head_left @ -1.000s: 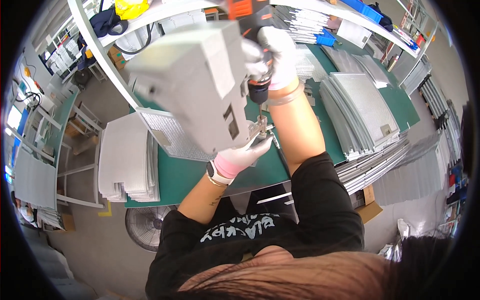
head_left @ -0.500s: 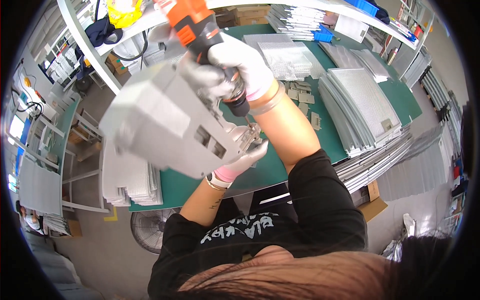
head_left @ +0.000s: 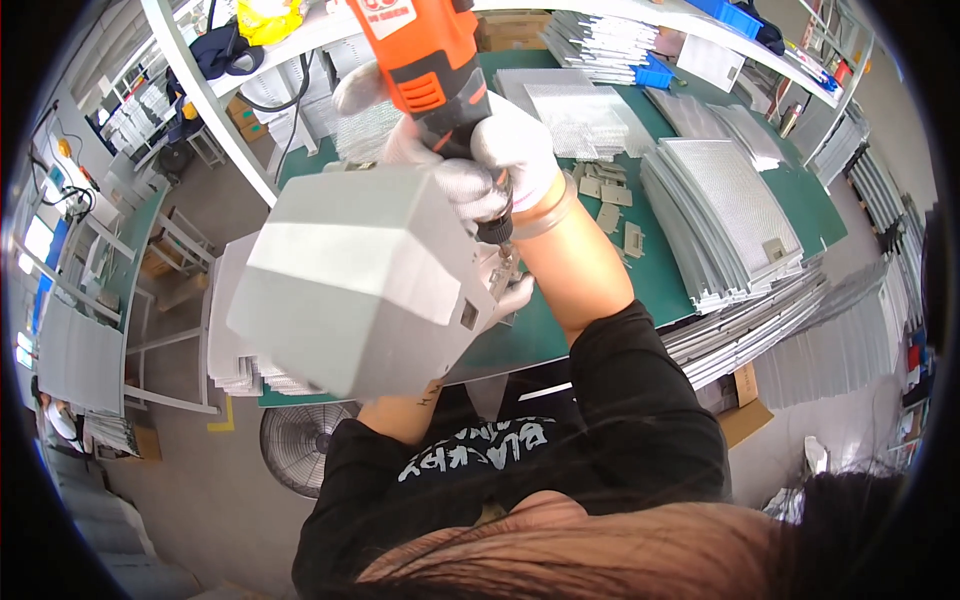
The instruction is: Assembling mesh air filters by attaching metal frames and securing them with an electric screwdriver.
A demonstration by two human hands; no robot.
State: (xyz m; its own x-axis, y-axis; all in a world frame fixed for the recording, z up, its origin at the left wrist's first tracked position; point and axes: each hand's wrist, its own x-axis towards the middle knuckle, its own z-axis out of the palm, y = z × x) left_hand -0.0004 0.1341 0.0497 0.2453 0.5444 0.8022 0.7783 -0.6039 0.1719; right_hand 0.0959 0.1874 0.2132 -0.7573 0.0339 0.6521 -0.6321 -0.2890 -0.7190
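My gloved right hand (head_left: 515,140) is wrapped round an orange and black power screwdriver (head_left: 428,75), its dark chuck pointing down. The tip is at a small metal fitting (head_left: 506,262) on the edge of a light grey, box-shaped housing (head_left: 340,275) with bevelled sides. Whether the tip touches a screw is too small to tell. My gloved left hand (head_left: 515,298) grips the housing by that same edge from below; most of this hand and its wrist are hidden behind the housing. A rectangular cutout shows on the housing's side near the left hand.
Small beige plates (head_left: 606,195) lie scattered on the green table (head_left: 540,335). Perforated panels (head_left: 720,215) are stacked at the right, more sheets (head_left: 585,115) behind. A white shelf (head_left: 650,12) spans the far side. A floor fan (head_left: 300,445) stands below the table's left front.
The housing has tilted so its broad face shows more and now covers my left wrist. The screwdriver has shifted right and slightly down, standing more upright, still in my right hand.
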